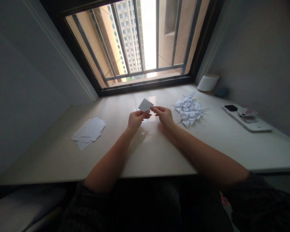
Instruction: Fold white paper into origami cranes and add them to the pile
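Observation:
A small piece of paper [145,104], grey against the window light and diamond-shaped from here, is held up above the table between both hands. My left hand [137,119] pinches its lower corner between thumb and fingers. At the paper's right corner, the fingertips of my right hand [163,114] are closed on the edge. A stack of loose white paper sheets [89,130] lies to the left of my left hand. Right of my right hand is a heap of folded white paper pieces [188,108] with pointed tips, perhaps paper cranes.
A white phone [258,125] with a round grip on its back lies on the right of the pale tabletop [149,161]. Behind it stand a white cup-like container [208,82] and a dark bluish object [220,92]. A barred window [145,84] closes off the back.

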`<state>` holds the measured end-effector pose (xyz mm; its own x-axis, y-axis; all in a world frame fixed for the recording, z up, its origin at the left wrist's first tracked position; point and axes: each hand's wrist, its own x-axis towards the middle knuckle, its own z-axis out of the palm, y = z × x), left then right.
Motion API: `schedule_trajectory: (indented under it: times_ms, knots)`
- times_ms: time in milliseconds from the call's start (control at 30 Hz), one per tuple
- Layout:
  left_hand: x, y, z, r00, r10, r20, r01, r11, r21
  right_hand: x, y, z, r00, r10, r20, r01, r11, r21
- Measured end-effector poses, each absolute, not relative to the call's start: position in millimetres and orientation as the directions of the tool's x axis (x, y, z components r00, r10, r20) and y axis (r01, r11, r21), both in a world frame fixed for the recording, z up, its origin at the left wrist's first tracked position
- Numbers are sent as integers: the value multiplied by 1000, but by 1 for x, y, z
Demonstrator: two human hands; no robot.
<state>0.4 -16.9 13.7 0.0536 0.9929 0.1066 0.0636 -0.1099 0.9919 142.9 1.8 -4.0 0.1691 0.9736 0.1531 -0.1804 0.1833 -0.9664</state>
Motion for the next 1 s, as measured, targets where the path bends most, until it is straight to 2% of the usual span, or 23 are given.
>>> schedule_trajectory:
  times_ms: [233, 467, 600, 800, 1000]
  knots:
    - [2, -16, 11, 67, 995, 69, 72, -74, 995, 145, 6, -6, 220, 968, 124, -184, 166, -969]
    - [2, -17, 14, 66, 995, 73, 70, -78, 995, 143, 8, -7, 174, 958, 228, -114, 250, -962]
    - [1, -17, 14, 62, 996, 60, 68, -64, 996, 141, 5, -7, 172, 955, 242, -122, 264, -957]
    - [-2, -14, 11, 29, 998, 58, 74, -60, 995, 143, 2, -2, 61, 974, 218, -35, 220, -975]
    - [-2, -13, 8, 86, 995, 60, 91, -68, 993, 142, 6, -12, 62, 961, 269, 8, 269, -963]
